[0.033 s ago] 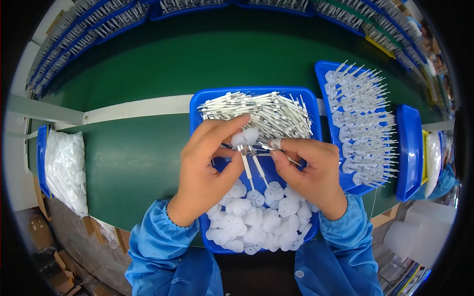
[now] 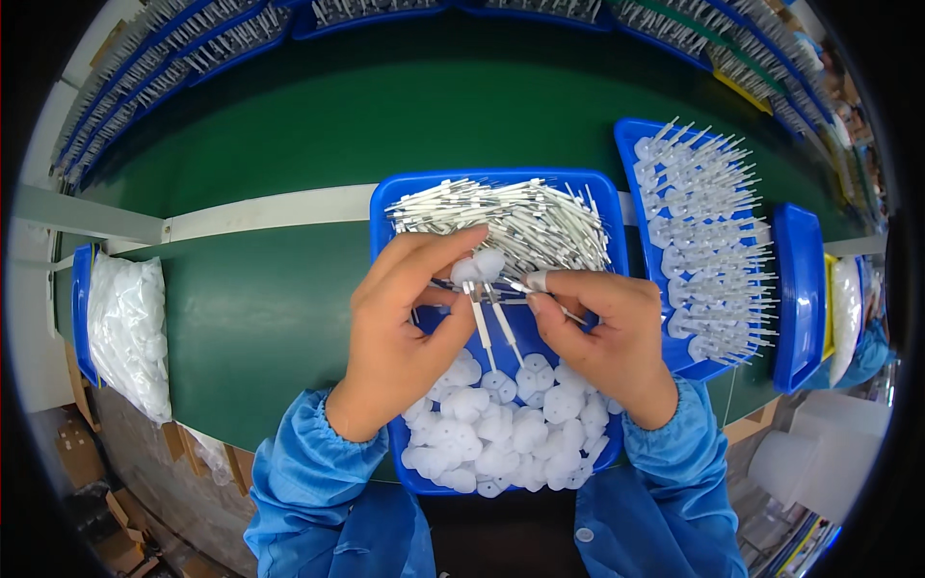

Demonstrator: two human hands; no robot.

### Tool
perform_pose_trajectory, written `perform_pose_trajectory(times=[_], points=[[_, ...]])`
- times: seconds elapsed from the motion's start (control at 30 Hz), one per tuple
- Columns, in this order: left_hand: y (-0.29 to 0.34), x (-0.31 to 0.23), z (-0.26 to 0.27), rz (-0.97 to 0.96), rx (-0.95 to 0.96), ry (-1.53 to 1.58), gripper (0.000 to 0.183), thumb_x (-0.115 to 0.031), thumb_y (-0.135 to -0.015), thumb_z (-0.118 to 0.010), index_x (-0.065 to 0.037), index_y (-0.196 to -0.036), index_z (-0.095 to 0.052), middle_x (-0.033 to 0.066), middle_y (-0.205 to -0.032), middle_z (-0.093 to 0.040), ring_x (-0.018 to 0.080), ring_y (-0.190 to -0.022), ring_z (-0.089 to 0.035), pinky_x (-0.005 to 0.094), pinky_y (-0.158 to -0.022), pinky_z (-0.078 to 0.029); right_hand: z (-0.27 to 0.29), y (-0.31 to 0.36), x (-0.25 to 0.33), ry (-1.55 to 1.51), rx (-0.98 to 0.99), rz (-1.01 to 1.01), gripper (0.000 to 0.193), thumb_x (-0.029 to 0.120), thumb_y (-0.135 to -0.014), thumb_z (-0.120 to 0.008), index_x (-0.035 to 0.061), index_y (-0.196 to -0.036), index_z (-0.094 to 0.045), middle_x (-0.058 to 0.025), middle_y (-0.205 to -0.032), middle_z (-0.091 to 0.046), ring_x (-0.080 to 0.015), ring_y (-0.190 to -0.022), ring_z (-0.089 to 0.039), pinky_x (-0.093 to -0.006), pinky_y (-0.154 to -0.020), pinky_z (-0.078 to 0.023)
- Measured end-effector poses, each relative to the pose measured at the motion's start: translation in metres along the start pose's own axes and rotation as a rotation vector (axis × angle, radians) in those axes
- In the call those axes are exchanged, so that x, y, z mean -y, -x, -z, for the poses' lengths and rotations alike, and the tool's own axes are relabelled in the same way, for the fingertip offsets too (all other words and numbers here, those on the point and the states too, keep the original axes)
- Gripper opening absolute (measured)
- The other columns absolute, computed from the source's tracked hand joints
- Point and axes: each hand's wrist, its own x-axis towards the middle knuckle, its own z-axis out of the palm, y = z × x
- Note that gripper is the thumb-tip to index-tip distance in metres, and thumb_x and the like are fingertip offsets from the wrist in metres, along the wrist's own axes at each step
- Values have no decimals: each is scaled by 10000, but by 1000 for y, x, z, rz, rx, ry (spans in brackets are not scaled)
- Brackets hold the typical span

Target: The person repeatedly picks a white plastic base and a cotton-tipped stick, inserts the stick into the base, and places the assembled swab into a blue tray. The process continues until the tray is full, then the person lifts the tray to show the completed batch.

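Over a blue tray (image 2: 621,222) my left hand (image 2: 390,313) is closed, pinching a translucent white lobed plastic piece (image 2: 489,262) between thumb and fingers. Two thin white rods (image 2: 483,326) with metal tips stick out of that piece, pointing down toward me. Just to the right, my right hand (image 2: 617,323) pinches another thin rod (image 2: 518,286) by thumb and forefinger, its end close to the plastic piece; whether they touch I cannot tell. Something pale wraps the right forefinger's tip. Loose rods (image 2: 511,217) fill the tray's far half, and lobed plastic pieces (image 2: 491,433) heap in the near half.
At the right, a blue tray (image 2: 631,154) holds rows of lobed pieces with rods standing in them. Beside it are blue bins (image 2: 798,299). A clear bag of white pieces (image 2: 130,332) lies at the left. More filled trays (image 2: 366,12) line the green table's (image 2: 385,116) far edge.
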Motion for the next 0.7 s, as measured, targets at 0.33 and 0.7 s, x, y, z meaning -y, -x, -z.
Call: perform_pose_trajectory(times=[0.33,0.7], points=[[0,5,-3,-41,-46,48,457,160,-920,-722,-40,-1323,-805,122,-1243,-690,193,-1075,-726,295,-858,-675,-3,1,9,-162,86,-224,123,74,-990,-830,-14,-1074,-819,-99,-665,-689,-106,-544,-627,-295,-519,-482],[2,-1,0,-1,68,-109,415,149,-949,-674,8,-1324,-779,171,-1323,-774,219,-1136,-774,315,-926,-669,-1,0,13,-150,99,-267,126,103,-979,-852,9,-1052,-813,-111,-726,-739,-164,-554,-695,-317,-521,-514]])
